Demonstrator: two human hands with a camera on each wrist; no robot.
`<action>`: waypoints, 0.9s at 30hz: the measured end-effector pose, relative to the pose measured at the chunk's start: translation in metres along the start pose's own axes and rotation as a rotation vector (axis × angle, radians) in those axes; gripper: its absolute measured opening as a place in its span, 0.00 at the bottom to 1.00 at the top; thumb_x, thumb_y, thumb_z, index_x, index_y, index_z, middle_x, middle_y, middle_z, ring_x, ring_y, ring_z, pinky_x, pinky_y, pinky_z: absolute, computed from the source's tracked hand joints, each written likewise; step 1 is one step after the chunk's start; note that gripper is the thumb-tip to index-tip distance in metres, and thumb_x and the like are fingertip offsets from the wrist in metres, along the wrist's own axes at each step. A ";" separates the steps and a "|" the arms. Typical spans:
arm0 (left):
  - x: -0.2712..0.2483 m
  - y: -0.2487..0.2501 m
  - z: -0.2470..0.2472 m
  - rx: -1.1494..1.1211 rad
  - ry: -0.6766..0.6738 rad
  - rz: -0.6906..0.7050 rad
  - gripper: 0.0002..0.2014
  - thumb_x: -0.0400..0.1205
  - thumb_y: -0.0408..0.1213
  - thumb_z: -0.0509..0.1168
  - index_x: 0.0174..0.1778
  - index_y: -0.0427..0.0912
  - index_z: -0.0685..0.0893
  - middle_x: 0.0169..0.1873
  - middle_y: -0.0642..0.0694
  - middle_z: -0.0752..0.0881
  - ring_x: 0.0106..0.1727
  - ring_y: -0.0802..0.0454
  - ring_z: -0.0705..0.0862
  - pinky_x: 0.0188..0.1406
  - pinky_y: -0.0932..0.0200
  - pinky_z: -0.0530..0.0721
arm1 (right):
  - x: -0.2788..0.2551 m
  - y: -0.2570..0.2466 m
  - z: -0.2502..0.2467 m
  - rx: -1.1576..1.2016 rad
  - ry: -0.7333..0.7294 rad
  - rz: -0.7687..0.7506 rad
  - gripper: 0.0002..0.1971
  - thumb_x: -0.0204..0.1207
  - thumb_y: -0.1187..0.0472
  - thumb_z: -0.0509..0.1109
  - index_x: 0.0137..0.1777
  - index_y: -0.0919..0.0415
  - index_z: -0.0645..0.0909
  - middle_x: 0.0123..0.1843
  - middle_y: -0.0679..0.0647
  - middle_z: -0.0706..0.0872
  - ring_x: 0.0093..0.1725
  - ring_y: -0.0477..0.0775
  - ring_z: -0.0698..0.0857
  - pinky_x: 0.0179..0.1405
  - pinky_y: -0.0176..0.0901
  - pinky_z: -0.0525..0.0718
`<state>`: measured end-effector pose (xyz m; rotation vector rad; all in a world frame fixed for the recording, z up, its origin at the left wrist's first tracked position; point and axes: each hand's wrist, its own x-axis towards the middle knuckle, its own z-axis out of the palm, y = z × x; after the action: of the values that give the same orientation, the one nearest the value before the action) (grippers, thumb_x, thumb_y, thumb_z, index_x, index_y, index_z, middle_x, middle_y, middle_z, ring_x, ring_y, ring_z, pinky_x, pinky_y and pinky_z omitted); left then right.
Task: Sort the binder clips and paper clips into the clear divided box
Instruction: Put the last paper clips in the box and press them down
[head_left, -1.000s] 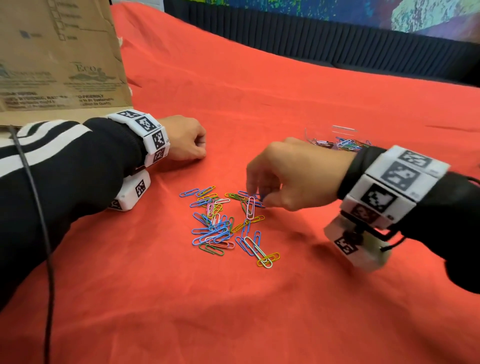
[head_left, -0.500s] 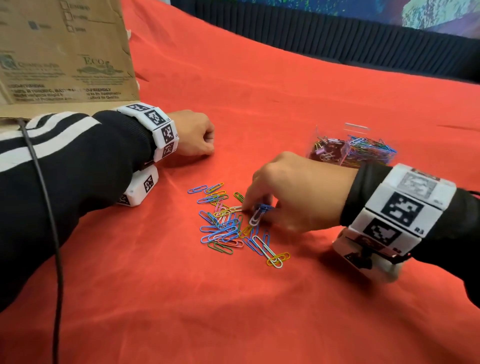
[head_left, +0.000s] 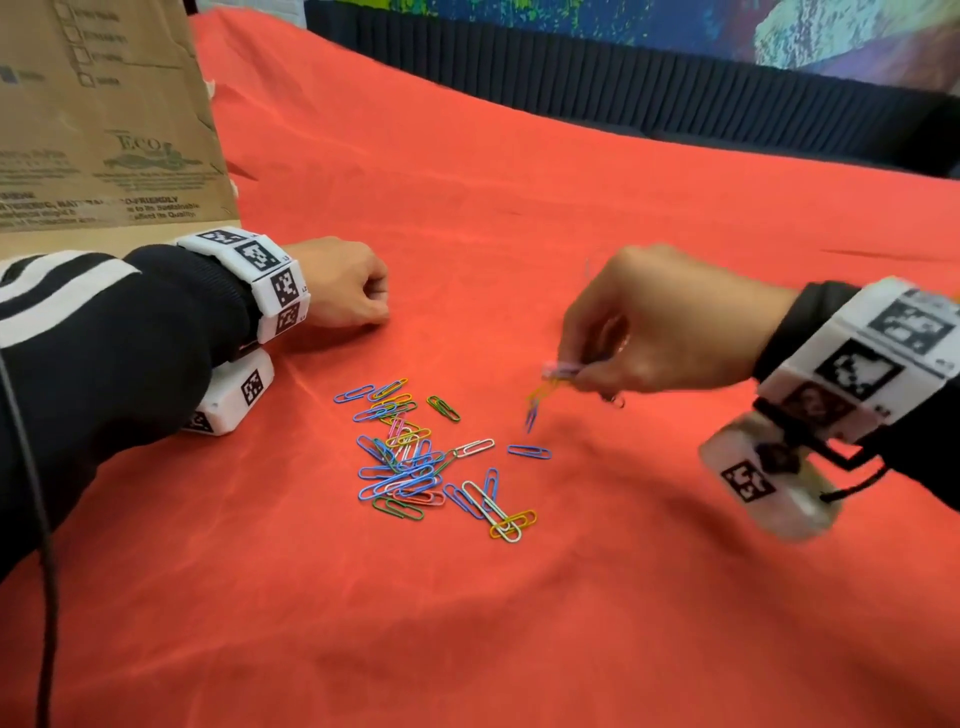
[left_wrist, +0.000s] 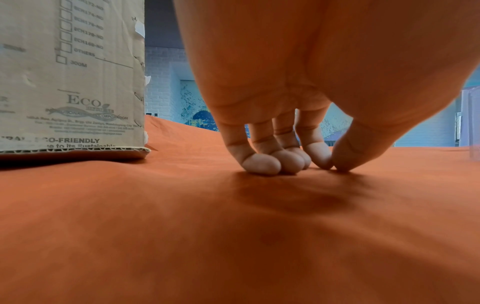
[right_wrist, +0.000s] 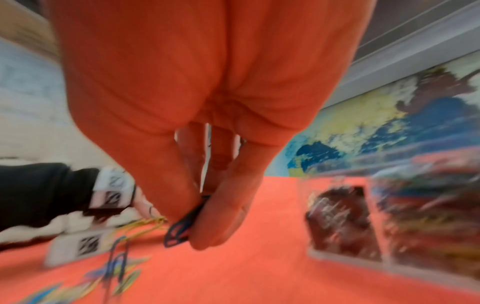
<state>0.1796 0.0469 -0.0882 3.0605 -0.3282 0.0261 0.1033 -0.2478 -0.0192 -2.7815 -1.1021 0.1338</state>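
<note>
A loose pile of coloured paper clips (head_left: 415, 460) lies on the red cloth (head_left: 519, 623) between my hands. My right hand (head_left: 576, 374) hovers above and right of the pile, thumb and fingers pinching a few paper clips (head_left: 543, 397); yellow and blue ones dangle from them. The right wrist view is blurred but shows the same pinch (right_wrist: 192, 226) on a blue clip (right_wrist: 179, 232). It also shows the clear divided box (right_wrist: 345, 259) to the right, with dark binder clips (right_wrist: 340, 222) and coloured clips (right_wrist: 428, 226) inside. The head view hides the box. My left hand (head_left: 382, 306) rests curled on the cloth, holding nothing (left_wrist: 330, 164).
A cardboard box (head_left: 104, 114) stands at the far left, just behind my left wrist (left_wrist: 70, 82). A dark ribbed edge (head_left: 623, 88) borders the back of the cloth. A black cable (head_left: 41, 519) runs down the left side.
My right hand has lifted off the pile with a few clips pinched and has moved up and to the right. The left hand has stayed put.
</note>
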 end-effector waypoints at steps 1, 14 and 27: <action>0.000 0.000 0.000 0.007 0.001 0.001 0.07 0.77 0.43 0.67 0.35 0.46 0.82 0.31 0.53 0.84 0.37 0.45 0.80 0.41 0.60 0.74 | -0.002 0.011 -0.010 -0.008 0.037 0.050 0.05 0.66 0.48 0.75 0.37 0.46 0.90 0.29 0.38 0.89 0.34 0.39 0.88 0.40 0.43 0.87; 0.000 0.000 0.001 0.025 0.008 -0.003 0.08 0.78 0.44 0.67 0.34 0.47 0.81 0.30 0.55 0.84 0.34 0.50 0.80 0.39 0.60 0.72 | 0.005 0.123 -0.045 -0.354 0.183 0.440 0.07 0.64 0.64 0.78 0.36 0.50 0.91 0.28 0.44 0.87 0.34 0.54 0.85 0.39 0.41 0.80; -0.001 0.004 -0.001 0.029 -0.013 -0.023 0.08 0.78 0.44 0.66 0.36 0.47 0.82 0.32 0.55 0.84 0.36 0.49 0.81 0.40 0.61 0.71 | 0.008 0.124 -0.042 -0.376 0.288 0.434 0.11 0.63 0.64 0.74 0.30 0.44 0.84 0.33 0.52 0.88 0.37 0.61 0.85 0.43 0.58 0.90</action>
<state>0.1775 0.0431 -0.0868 3.0942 -0.2964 0.0093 0.1985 -0.3354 0.0007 -3.1904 -0.4852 -0.4609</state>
